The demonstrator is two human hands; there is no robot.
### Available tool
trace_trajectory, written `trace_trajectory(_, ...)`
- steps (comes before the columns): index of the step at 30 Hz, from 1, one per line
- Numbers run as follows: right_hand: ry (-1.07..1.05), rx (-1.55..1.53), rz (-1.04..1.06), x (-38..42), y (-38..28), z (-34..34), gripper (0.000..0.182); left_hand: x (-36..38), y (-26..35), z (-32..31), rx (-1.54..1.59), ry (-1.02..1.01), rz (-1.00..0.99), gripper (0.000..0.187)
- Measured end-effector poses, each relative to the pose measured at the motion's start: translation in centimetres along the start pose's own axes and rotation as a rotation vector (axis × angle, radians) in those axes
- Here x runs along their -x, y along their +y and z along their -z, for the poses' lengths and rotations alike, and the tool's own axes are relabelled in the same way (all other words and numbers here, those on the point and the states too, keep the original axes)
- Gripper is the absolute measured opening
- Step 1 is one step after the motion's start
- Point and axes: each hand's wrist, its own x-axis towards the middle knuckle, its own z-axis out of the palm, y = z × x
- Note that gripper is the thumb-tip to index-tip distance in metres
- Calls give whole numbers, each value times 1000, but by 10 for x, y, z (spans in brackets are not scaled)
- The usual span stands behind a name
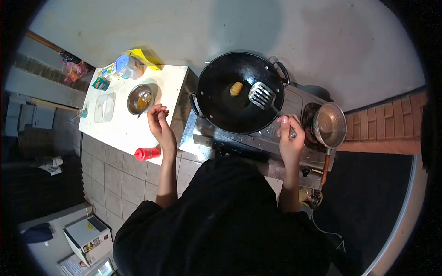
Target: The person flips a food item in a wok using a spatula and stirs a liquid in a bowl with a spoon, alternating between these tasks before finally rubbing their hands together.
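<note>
Right hand: right hand (290, 133) wrapped around slotted spatula (263, 96) handle's end; stiff, light metal.
Left hand: left hand (159, 120) loosely curled, empty, over white table (172, 78) edge.
Wok: wok (239, 92) holds one small fritter (236, 88); soft, oily, likely fragile.

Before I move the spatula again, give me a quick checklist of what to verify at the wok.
1. Right hand gripping the spatula handle: ok.
2. Spatula head inside the wok, beside the food piece, not touching it: ok.
3. Left hand empty, over the white table near the metal bowl: ok.
4. Burner flame under the wok: cannot tell.
5. Small pot apart from the wok: ok.
</note>
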Motion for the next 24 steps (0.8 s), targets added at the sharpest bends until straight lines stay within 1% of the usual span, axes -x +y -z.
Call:
trace_trajectory(6, -33, 45, 121, -13, 14, 17, 19, 47, 14, -4, -77, 38, 19, 15)
trace_trajectory(9, -50, 20, 94, -15, 19, 18, 17, 67, 22, -1, -151, 32, 31, 16)
trace_trajectory(11, -65, 14, 83, -17, 22, 21, 16, 75, 21, -2, -142, 62, 60, 15)
trace_trajectory(14, -60, 22, 78, -20, 25, 22, 15, 75, 18, -5, -85, 28, 57, 17)
trace_trajectory(15, -58, 30, 71, -19, 25, 21, 15, 74, 18, -6, -47, 22, 66, 19)
trace_trajectory(16, -49, 31, 67, -18, 25, 18, 15, 71, 15, -5, -32, -25, 75, 26)
trace_trajectory(18, -12, 62, 106, -17, 25, 12, 16, 64, 16, -8, -6, -46, 84, 28)
trace_trajectory(20, 18, 72, 101, -11, 22, 3, 16, 54, 10, -6, 41, -95, 87, 30)
trace_trajectory(21, 35, 74, 101, -9, 20, -3, 17, 46, 7, -3, 47, -106, 86, 30)
trace_trajectory(23, 72, 80, 96, -3, 21, -16, 17, 31, 4, 3, 53, -223, 76, 32)
trace_trajectory(24, 96, 82, 89, 0, 21, -23, 18, 25, 5, 4, 58, -228, 52, 25)
